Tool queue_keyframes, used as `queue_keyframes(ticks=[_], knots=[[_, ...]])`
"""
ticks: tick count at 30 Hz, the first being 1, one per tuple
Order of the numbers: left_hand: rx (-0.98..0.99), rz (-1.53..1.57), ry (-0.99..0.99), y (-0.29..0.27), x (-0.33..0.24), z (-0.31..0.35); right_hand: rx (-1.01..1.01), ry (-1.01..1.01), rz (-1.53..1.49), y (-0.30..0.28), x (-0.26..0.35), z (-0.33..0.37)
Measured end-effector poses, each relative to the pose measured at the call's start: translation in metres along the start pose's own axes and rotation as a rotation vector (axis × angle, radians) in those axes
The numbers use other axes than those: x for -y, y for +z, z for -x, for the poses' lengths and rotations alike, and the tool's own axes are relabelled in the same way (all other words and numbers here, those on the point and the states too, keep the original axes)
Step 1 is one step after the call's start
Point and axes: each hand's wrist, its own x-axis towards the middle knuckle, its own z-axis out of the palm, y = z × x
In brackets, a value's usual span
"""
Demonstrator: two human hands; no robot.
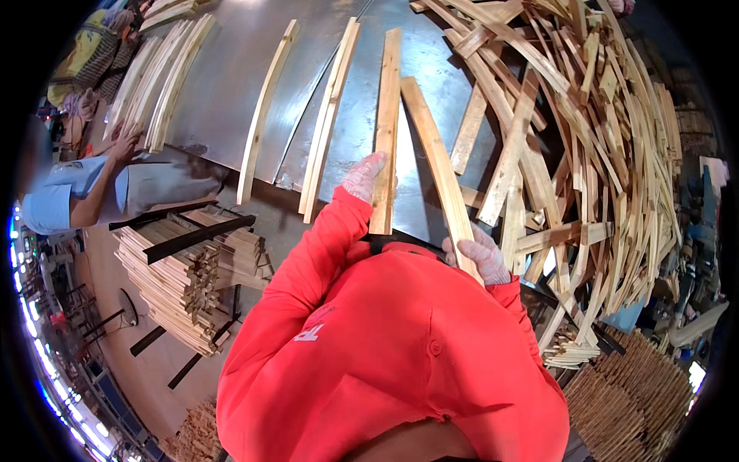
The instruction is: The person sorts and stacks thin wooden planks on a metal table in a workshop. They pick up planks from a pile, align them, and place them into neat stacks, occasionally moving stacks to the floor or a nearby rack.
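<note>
My left hand (pixel 363 177), in a pale knit glove, grips the near part of a straight-looking wooden slat (pixel 389 100) on the metal table. Its fingertips press against the slat's left side and look closed. A second, slightly curved wooden strip (pixel 436 146) slants toward me, its near end in my gloved right hand (pixel 485 256). The fingers there are closed round it, and its far end lies near the first slat. To the left on the table lie a pair of strips (pixel 331 115) side by side and a single curved strip (pixel 265 112).
A large tangled heap of wooden strips (pixel 570 115) covers the table's right side. Another person (pixel 85 189) stands at the left by a row of strips (pixel 165 85). Stacked wood (pixel 181 277) on dark metal bars is below left; more stacks (pixel 627 400) stand below right.
</note>
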Motion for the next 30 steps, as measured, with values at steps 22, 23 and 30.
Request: queue_keyframes(ticks=[22, 23, 30], knots=[[-0.321, 0.264, 0.388, -0.134, -0.142, 0.034, -0.146, -0.518, 1.421, 0.138, -0.037, -0.241], [-0.282, 0.299, 0.403, -0.132, -0.141, 0.034, -0.099, -0.502, 1.291, 0.149, -0.028, -0.231], [-0.308, -0.339, 0.634, -0.096, -0.165, 0.013, 0.354, -0.215, 0.771, 0.223, 0.02, -0.199]])
